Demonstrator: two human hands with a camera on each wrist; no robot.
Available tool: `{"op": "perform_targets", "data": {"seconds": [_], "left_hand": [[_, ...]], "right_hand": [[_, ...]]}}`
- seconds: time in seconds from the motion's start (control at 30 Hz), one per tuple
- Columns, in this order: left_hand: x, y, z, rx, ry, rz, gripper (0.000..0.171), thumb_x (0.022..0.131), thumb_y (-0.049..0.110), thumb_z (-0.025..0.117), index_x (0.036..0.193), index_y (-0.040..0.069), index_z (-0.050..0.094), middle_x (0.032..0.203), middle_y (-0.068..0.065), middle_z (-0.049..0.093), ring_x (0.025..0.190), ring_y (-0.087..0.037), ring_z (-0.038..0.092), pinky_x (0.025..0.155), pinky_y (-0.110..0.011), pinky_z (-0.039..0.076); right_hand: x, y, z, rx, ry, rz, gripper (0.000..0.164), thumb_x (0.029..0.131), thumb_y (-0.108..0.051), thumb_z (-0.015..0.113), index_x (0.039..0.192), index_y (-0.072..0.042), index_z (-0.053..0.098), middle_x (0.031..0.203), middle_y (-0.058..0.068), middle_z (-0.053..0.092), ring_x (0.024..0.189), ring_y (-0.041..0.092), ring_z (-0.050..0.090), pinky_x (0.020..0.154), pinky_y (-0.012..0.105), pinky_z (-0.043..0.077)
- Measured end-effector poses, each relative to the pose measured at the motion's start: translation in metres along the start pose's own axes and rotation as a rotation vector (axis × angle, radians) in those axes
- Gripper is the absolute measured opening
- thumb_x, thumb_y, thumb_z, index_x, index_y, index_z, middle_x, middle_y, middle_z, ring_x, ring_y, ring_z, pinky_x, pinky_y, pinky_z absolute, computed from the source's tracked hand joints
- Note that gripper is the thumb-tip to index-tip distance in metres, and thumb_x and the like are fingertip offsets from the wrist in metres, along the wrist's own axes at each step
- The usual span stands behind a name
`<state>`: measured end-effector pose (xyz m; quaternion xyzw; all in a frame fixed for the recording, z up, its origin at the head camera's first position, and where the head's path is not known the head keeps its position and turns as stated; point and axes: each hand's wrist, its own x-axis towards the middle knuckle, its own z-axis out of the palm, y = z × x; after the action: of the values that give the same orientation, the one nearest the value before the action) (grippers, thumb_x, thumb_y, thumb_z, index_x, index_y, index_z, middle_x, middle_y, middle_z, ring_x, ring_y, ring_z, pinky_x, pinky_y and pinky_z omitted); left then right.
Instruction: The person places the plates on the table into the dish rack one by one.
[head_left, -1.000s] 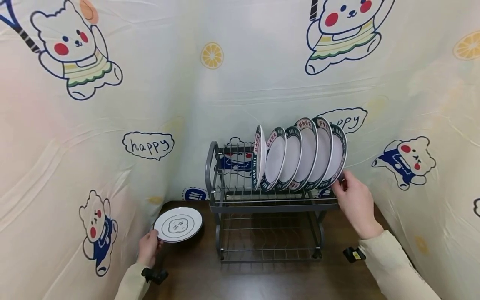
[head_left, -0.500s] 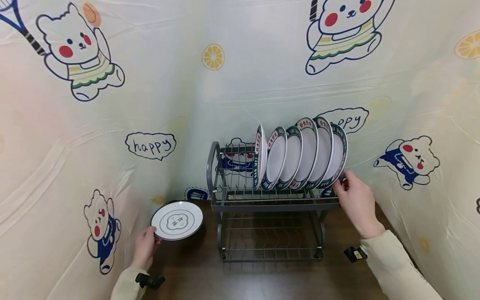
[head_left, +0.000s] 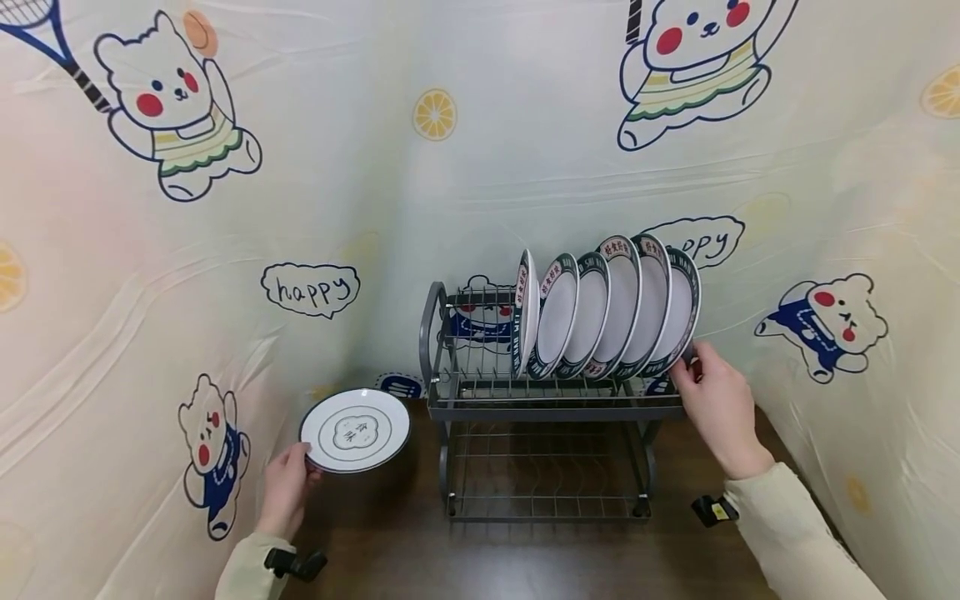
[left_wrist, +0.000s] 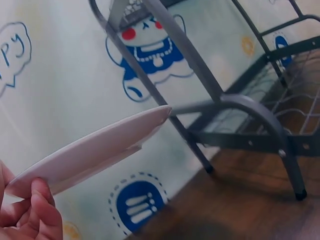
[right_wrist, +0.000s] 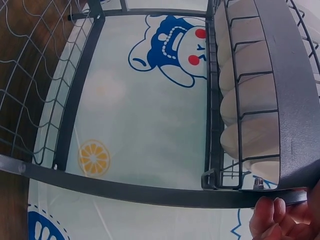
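Observation:
In the head view my left hand (head_left: 285,492) pinches the near left rim of a white plate (head_left: 355,429) with a thin dark edge and a printed emblem. The left wrist view shows that plate (left_wrist: 95,150) edge-on, raised off the table, with thumb and fingers on its rim. My right hand (head_left: 716,408) grips the right end of a grey two-tier dish rack (head_left: 555,411); in the right wrist view its fingers (right_wrist: 272,215) curl at the frame's side bar. Several green-rimmed plates (head_left: 588,317) stand on edge in the upper tier, toward the right.
The rack's lower tier (head_left: 547,500) is bare wire. Dark brown wood table (head_left: 540,562) lies under and in front of the rack. A printed cloth (head_left: 480,183) hangs close behind and on both sides. The upper tier's left slots (head_left: 480,358) hold no plates.
My left hand has drifted slightly left and up, raising the plate a little. The right hand keeps its grip on the rack, and the view has shifted slightly.

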<state>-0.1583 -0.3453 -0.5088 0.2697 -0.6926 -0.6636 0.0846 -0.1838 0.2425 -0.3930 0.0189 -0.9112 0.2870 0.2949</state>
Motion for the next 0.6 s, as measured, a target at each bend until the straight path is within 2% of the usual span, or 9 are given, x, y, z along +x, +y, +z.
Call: {"op": "perform_targets", "data": {"seconds": [0.23, 0.4, 0.6], "left_hand": [[-0.012, 0.020, -0.005, -0.017, -0.035, -0.022, 0.024, 0.107, 0.024, 0.044, 0.100, 0.005, 0.058, 0.075, 0.004, 0.056, 0.065, -0.008, 0.055, 0.058, -0.020, 0.049], [-0.019, 0.031, -0.005, -0.011, -0.043, -0.037, 0.027, 0.108, 0.026, 0.044, 0.111, 0.002, 0.057, 0.080, 0.003, 0.056, 0.069, -0.009, 0.056, 0.061, -0.021, 0.050], [-0.025, 0.041, -0.004, -0.047, -0.043, -0.035, 0.032, 0.109, 0.025, 0.040, 0.123, -0.002, 0.050, 0.086, 0.002, 0.054, 0.069, -0.006, 0.054, 0.062, -0.020, 0.049]], "right_hand": [[-0.002, -0.003, -0.002, -0.006, -0.001, 0.026, 0.016, 0.103, -0.019, 0.059, 0.096, -0.005, 0.058, 0.074, 0.010, 0.056, 0.064, 0.028, 0.050, 0.058, 0.039, 0.036], [-0.002, -0.004, -0.002, -0.007, 0.014, 0.028, 0.015, 0.102, -0.019, 0.059, 0.095, -0.006, 0.057, 0.074, 0.009, 0.057, 0.064, 0.028, 0.051, 0.058, 0.041, 0.036], [-0.001, -0.005, -0.001, -0.001, 0.029, 0.022, 0.014, 0.101, -0.019, 0.060, 0.094, -0.006, 0.058, 0.072, 0.008, 0.056, 0.063, 0.027, 0.051, 0.057, 0.041, 0.036]]}}
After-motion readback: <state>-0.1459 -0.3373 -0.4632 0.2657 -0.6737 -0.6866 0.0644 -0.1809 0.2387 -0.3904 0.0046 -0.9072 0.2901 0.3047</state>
